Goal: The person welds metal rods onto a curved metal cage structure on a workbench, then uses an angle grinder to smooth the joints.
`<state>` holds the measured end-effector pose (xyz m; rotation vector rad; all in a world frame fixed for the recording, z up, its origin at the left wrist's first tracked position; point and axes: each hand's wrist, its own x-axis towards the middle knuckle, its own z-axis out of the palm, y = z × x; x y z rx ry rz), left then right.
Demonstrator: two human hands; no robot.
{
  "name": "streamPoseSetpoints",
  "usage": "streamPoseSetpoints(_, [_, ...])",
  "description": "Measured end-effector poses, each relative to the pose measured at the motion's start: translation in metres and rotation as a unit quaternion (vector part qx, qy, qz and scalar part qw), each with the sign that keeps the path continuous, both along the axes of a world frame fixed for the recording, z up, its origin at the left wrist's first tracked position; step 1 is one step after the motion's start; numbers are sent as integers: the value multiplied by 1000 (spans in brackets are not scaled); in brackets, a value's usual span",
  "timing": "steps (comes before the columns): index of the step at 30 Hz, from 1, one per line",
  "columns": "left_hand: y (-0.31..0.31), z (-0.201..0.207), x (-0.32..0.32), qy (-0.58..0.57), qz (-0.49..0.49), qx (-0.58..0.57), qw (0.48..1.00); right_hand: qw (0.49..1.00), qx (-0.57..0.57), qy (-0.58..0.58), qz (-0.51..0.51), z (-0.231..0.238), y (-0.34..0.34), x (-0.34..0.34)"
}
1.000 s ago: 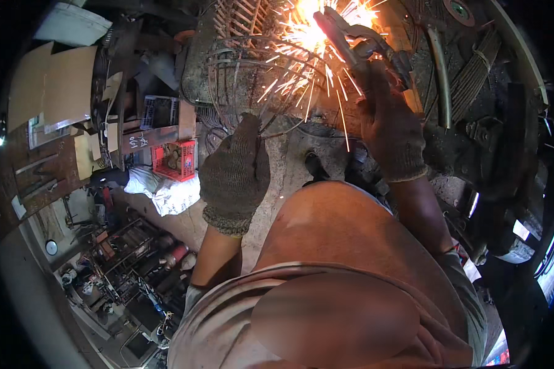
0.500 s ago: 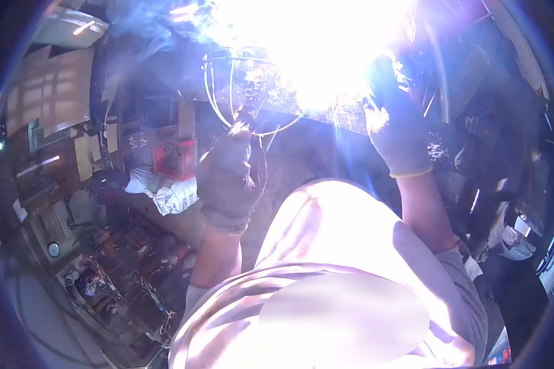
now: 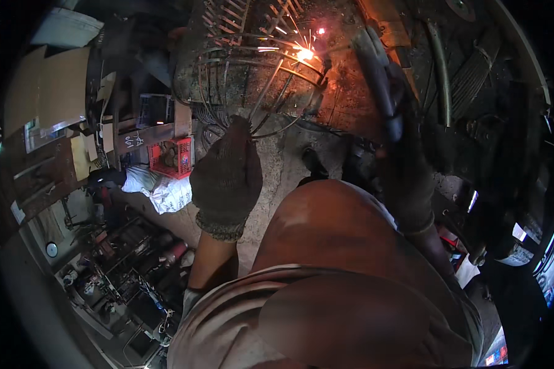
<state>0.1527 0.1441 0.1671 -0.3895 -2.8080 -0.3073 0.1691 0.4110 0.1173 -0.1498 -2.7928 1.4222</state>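
Note:
My left hand [image 3: 228, 175], in a dark knitted glove, closes its fingers on a round wire frame [image 3: 266, 89] made of thin bent metal rods. The frame lies at the edge of a dark, worn work table [image 3: 357, 107]. Bright sparks [image 3: 305, 54] spray from a glowing spot on the frame's far side. My right hand [image 3: 407, 178], gloved and in deep shadow, grips a dark tubular welding electrode holder [image 3: 378, 77] pointing away from me. The holder's far end is right of the sparks; I cannot make out a rod in it.
Grid-like metal rods [image 3: 228, 21] lie at the table's far side. To the right are a metal pipe [image 3: 440, 74] and a bundle of thin rods [image 3: 474, 80]. A red crate [image 3: 166, 158] and white sacks [image 3: 169, 195] stand on the left, near cardboard sheets [image 3: 64, 86].
The blinding white-blue glare and smoke have gone, leaving a small orange glow with sparks. The right hand has shifted slightly nearer to me; the left still holds the frame.

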Motion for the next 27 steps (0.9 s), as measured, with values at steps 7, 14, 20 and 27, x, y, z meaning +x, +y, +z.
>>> streamPoseSetpoints(7, [-4,-3,-3,45,-29,-54,997,983,-145,-108,-8,-9,11,22])
streamPoseSetpoints(14, [-3,-1,0,-4,-7,-37,999,955,-240,-169,-28,-15,9,21])
streamPoseSetpoints(20, [-5,-3,-1,7,-25,-22,999,940,-282,-192,-17,-13,9,15])
streamPoseSetpoints(27, [-3,-1,-1,19,-23,-55,998,948,-269,-173,-5,-14,8,15])
